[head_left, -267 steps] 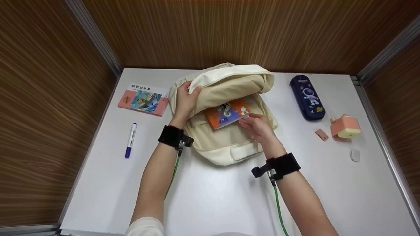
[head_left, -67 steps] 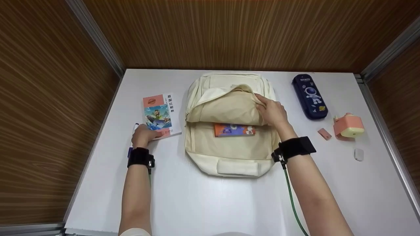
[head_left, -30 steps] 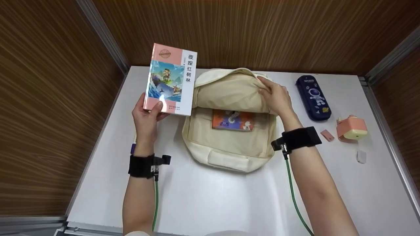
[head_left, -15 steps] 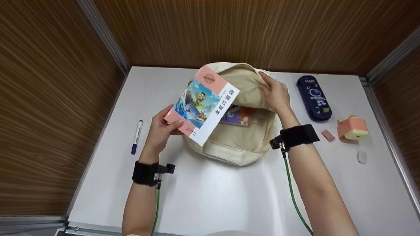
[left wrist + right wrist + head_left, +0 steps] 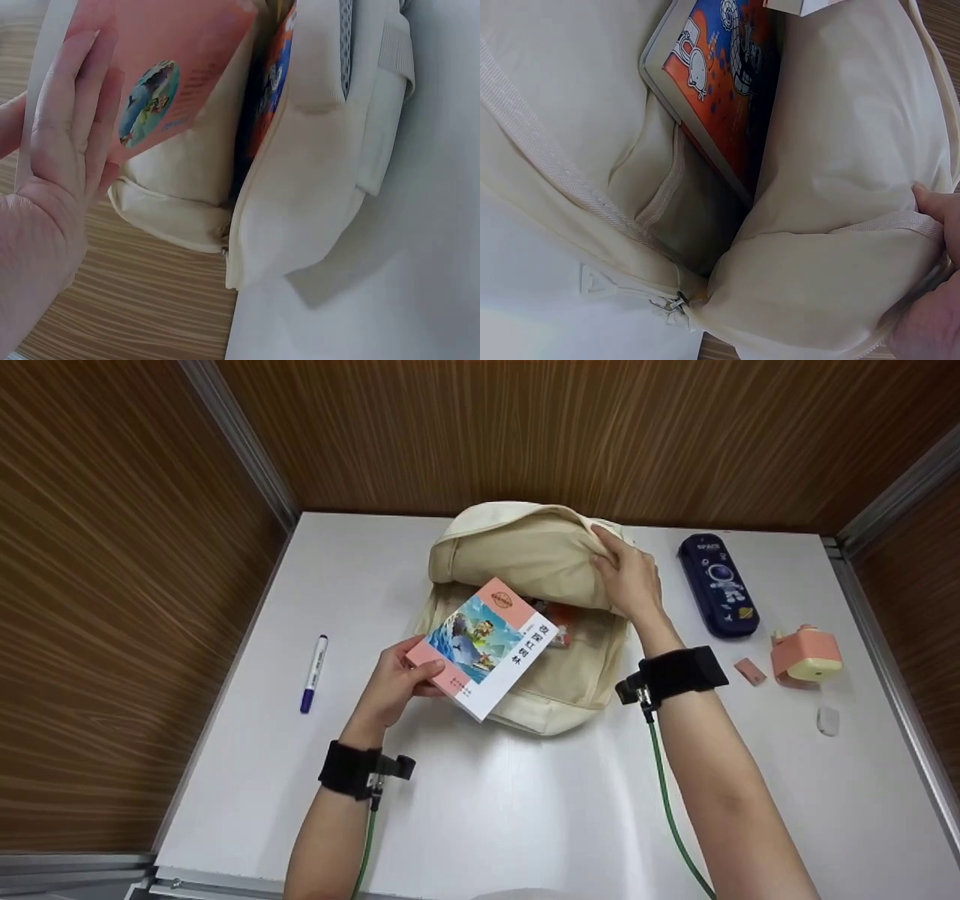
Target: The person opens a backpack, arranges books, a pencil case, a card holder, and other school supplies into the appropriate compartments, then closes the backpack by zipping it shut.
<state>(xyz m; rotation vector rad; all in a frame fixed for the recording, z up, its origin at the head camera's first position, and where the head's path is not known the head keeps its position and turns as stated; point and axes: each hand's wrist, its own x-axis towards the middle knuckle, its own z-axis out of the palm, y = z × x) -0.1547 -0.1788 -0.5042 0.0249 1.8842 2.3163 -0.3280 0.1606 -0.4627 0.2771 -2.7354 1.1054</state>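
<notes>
My left hand (image 5: 397,679) grips a pink and white book (image 5: 480,649) by its lower left corner, thumb on the cover and fingers beneath. The book is tilted over the mouth of a cream backpack (image 5: 570,679). In the left wrist view the pink back cover (image 5: 187,45) of the book faces the camera. My right hand (image 5: 630,577) pinches the edge of the backpack's flap and holds it raised. An orange and blue book (image 5: 720,90) lies inside the bag, mostly hidden by the held book in the head view.
A white marker with a purple cap (image 5: 313,673) lies on the white table (image 5: 525,810) at left. To the right are a navy space-print pencil case (image 5: 720,585), a pink pencil sharpener (image 5: 806,654), a pink eraser (image 5: 750,671) and a small white piece (image 5: 828,721). Wood-grain panels (image 5: 555,435) surround the table.
My left hand took the pink and white book off the table, lifted it, and brought it right, turned and lowered over the bag. My right hand moved to the flap and keeps it raised.
</notes>
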